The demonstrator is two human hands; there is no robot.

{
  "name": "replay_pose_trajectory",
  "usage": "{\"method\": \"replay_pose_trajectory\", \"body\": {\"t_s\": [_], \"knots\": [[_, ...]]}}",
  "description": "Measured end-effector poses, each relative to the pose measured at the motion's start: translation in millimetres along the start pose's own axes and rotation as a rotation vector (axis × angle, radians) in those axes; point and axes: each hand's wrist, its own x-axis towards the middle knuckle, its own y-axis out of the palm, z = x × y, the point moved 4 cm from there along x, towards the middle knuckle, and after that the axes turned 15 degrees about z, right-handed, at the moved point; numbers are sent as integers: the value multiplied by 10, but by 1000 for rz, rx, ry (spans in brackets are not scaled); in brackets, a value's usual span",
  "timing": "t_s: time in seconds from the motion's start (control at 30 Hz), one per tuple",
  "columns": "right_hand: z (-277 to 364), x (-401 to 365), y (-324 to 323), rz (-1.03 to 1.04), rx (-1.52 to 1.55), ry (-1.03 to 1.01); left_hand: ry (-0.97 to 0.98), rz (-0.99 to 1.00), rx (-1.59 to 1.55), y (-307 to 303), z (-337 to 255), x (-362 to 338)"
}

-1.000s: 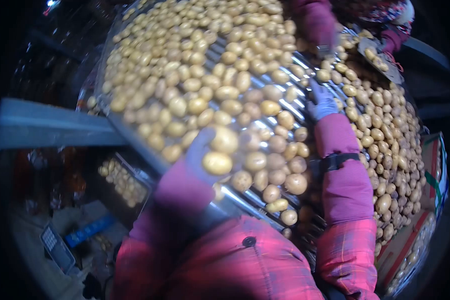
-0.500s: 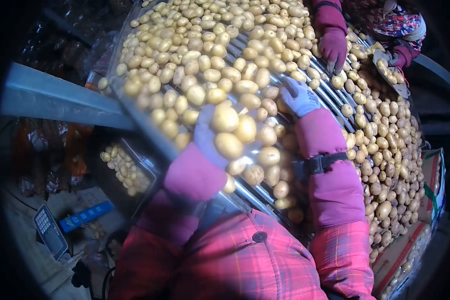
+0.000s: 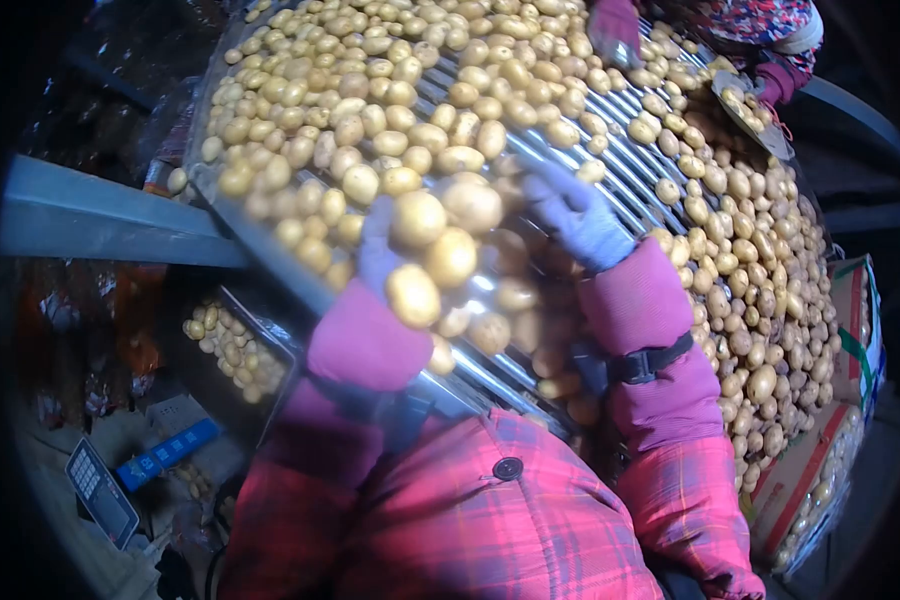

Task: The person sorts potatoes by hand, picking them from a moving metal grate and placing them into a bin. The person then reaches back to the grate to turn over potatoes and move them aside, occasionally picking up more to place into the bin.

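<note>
My left hand (image 3: 375, 250), in a pale glove, cradles several large yellow potatoes (image 3: 450, 257) above the metal rollers; most of its fingers are hidden under them. A blurred potato (image 3: 472, 205) sits at the top of this pile, on the side facing my right hand. My right hand (image 3: 580, 215), gloved alike, hovers over the rollers (image 3: 630, 165) with its fingers stretched out to the left and apart, slightly smeared by motion. I see nothing held in it. Smaller potatoes (image 3: 515, 293) lie on the rollers between and below my hands.
Loose potatoes (image 3: 760, 290) are heaped along the right side. A co-worker's gloved hand (image 3: 613, 32) reaches in at the top, near a potato-filled scoop (image 3: 752, 110). A metal bar (image 3: 110, 215) and a container of potatoes (image 3: 235, 345) are at left, boxes (image 3: 805, 480) at right.
The view has shifted a little. My right hand has lifted from among the potatoes and moved towards my left hand, whose pile now has another potato on it. The co-worker's hand has moved up.
</note>
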Motion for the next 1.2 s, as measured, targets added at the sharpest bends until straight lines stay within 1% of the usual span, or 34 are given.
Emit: {"method": "replay_pose_trajectory", "body": {"t_s": [0.03,0.07,0.1,0.13,0.17,0.2,0.23,0.3,0.33,0.37,0.4,0.43,0.47,0.5,0.53,0.57,0.63,0.67,0.7,0.77,0.8,0.83,0.87,0.9,0.93,0.97,1.0,1.07,1.1,1.13,1.17,1.2], "knots": [[29,-144,-79,-67,164,92,-116,91,36,-80,13,-14],[-157,-205,-202,-138,-20,57,10,2,4,205,-111,-151],[-172,-236,-258,-205,-204,17,131,-96,-42,64,-18,-99],[-139,-302,-212,-135,-530,-61,143,-28,38,-51,1,-42],[39,-368,-19,-61,-853,-139,153,41,120,-123,-17,-10],[41,-375,200,23,-902,-292,148,45,122,-111,-2,-6],[-137,-357,420,68,-1112,-345,153,52,84,-93,6,-10],[-111,-293,566,-5,-1227,-145,167,52,54,-39,-19,-12],[-90,-242,581,-4,-1224,-157,129,4,-186,1,-9,12],[-110,-153,585,66,-1283,-53,93,-42,-428,15,-5,20],[-127,-95,596,136,-1343,53,108,55,-380,-75,-3,52],[-103,-86,589,134,-1350,40,127,63,-313,-207,42,97],[-85,-98,540,129,-1298,3,131,169,-209,-522,194,178],[-68,-116,479,127,-1245,-32,134,273,-105,-617,202,179],[-41,-145,388,89,-1169,-61,146,274,-107,-714,265,188],[-78,-177,316,92,-1178,-66,160,230,-145,-597,220,155],[-308,-256,88,-87,-23,61,180,141,-227,-293,106,64],[93,-332,119,-57,215,33,166,219,-381,-102,28,6],[281,-373,184,-104,292,-18,156,228,-387,-102,53,17],[490,-343,384,-143,-21,-215,72,154,-349,-172,110,95],[660,-322,528,-99,-347,-328,116,109,-552,-267,211,213],[806,-310,705,-52,-673,-438,135,116,-548,-404,291,256],[786,-285,862,-78,-834,-550,204,121,-505,-559,421,338],[691,-273,979,-146,-835,-515,340,124,-415,-760,560,424],[735,-271,1029,-146,-785,-457,599,98,-285,-1005,708,545],[793,-273,1075,-139,-825,-480,895,27,-230,-1244,896,698],[820,-257,1107,-121,-849,-532,719,316,-82,-1497,829,772],[915,-217,1213,-48,-793,-585,339,552,-423,-1452,803,904],[1039,-205,1297,1,-786,-602,311,527,-314,-1315,569,632],[1097,-173,1390,20,-799,-607,346,527,-294,-1065,286,298],[1149,-153,1492,38,-813,-597,398,603,-372,-774,40,-102],[1236,-139,1622,48,-773,-640,445,678,-452,-558,-179,-476]]}}
